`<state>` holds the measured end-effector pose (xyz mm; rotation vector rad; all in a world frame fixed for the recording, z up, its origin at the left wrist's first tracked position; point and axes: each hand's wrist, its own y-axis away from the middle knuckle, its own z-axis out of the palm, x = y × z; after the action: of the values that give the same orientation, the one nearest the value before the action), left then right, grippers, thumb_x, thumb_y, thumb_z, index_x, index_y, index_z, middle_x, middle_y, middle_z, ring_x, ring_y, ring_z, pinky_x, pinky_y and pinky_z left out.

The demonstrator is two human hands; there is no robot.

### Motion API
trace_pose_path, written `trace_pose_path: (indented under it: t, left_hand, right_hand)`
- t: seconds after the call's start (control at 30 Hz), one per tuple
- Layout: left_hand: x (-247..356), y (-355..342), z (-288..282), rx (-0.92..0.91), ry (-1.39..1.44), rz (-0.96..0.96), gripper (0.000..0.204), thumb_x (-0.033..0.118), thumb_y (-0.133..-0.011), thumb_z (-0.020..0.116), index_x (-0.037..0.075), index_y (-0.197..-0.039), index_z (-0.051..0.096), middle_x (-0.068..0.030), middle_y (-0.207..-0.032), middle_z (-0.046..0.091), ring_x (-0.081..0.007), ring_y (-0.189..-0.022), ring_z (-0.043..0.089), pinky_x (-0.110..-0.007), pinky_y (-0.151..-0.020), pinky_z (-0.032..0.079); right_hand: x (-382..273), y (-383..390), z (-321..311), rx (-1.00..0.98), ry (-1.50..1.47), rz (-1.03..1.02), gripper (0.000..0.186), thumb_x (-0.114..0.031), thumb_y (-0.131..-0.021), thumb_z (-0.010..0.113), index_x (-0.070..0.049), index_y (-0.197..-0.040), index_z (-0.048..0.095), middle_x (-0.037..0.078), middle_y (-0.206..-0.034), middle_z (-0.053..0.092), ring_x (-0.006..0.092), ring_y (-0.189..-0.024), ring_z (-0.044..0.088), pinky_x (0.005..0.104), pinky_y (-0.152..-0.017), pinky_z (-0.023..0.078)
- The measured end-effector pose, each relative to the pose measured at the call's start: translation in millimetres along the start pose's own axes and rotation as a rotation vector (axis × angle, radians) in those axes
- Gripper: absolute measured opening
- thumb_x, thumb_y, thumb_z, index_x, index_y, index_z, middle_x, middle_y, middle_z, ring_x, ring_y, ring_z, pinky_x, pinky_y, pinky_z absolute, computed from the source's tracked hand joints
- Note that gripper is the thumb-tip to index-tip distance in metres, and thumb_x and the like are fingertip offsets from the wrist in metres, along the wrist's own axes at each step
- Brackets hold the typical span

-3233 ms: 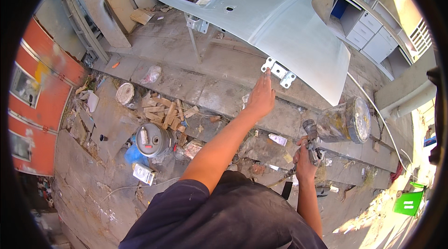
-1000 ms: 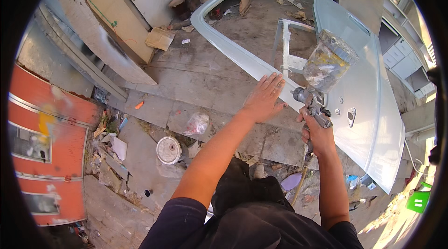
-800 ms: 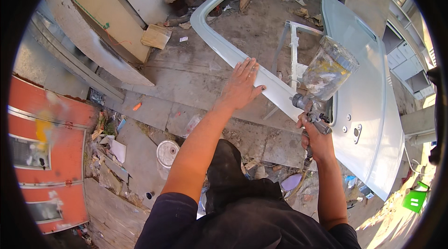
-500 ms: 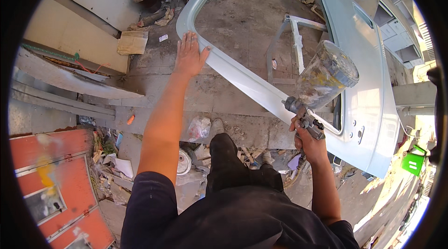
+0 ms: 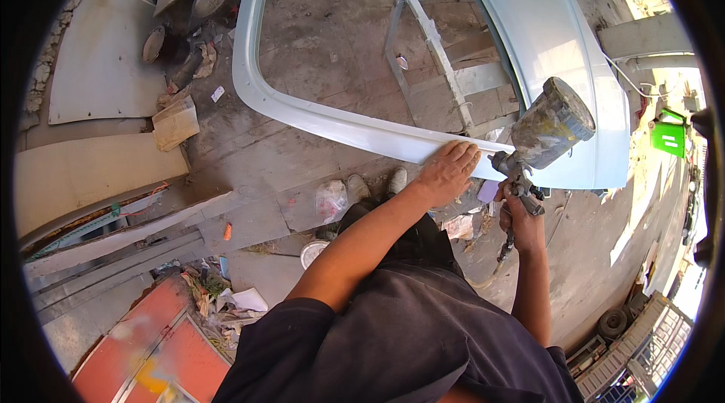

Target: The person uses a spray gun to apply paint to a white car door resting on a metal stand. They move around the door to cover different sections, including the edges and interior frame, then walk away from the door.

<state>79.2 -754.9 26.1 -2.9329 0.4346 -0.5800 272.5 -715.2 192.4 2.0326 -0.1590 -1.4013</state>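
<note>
A pale blue-white vehicle door (image 5: 355, 132) lies in front of me, its window opening toward the far side. My left hand (image 5: 450, 169) rests on the near strip of the window frame, fingers stretched out and lying flat. In my right hand (image 5: 524, 220) is a spray gun (image 5: 519, 174), gripped by its handle with the fingers wrapped round. The gun's paint-stained cup (image 5: 550, 125) sits on top, tilted toward the far right, over the door panel. A hose (image 5: 489, 274) hangs from the bottom of the handle.
Through the window opening shows a metal stand (image 5: 434, 44). To the left are a leaning beige panel (image 5: 98, 172), cans (image 5: 162, 46) and cardboard (image 5: 176, 123). An orange-red panel (image 5: 181, 342) lies at lower left; a green bin (image 5: 667, 137) stands far right.
My left hand has slid right along the window frame, from its left corner to close beside the spray gun. My view has turned, and the gun remains in my right hand.
</note>
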Motion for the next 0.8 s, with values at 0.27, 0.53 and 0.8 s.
trace_pose_path:
  t: [0.27,0.53,0.8]
  left_hand:
    - [-183.4,170.0,-126.5,-0.05,-0.188,-0.28,0.066,0.027,-0.1,0.075,0.004,-0.158,0.056,-0.0113,-0.156,0.053,-0.0337,-0.15,0.045,-0.05,-0.13,0.038]
    - [-89.3,91.5,-33.5,0.021,-0.088,-0.129,0.098,0.05,-0.097,0.077,-0.017,-0.159,0.041,-0.0324,-0.163,0.041,-0.0509,-0.155,0.035,-0.064,-0.134,0.028]
    - [64.7,-140.1,48.8,-0.383,-0.167,0.427,0.101,0.059,-0.105,0.063,-0.001,-0.176,0.023,-0.0289,-0.183,0.015,-0.0447,-0.171,0.009,-0.055,-0.139,0.005]
  right_hand:
    - [22.7,-17.8,-8.3,-0.058,-0.052,0.035,0.018,-0.023,-0.11,0.068,-0.005,-0.111,0.071,0.0,-0.092,0.068,0.0056,-0.059,0.051,0.0261,-0.052,0.039]
    - [43.2,-26.4,-51.0,0.034,0.059,-0.018,0.018,-0.006,-0.099,0.075,0.0,-0.116,0.074,0.002,-0.095,0.07,0.0101,-0.087,0.059,0.0305,-0.08,0.052]
    - [53.1,-26.1,-139.2,0.49,0.028,0.154,0.019,-0.022,-0.1,0.073,-0.004,-0.094,0.075,-0.003,-0.065,0.056,0.0092,-0.055,0.051,0.0305,-0.051,0.038]
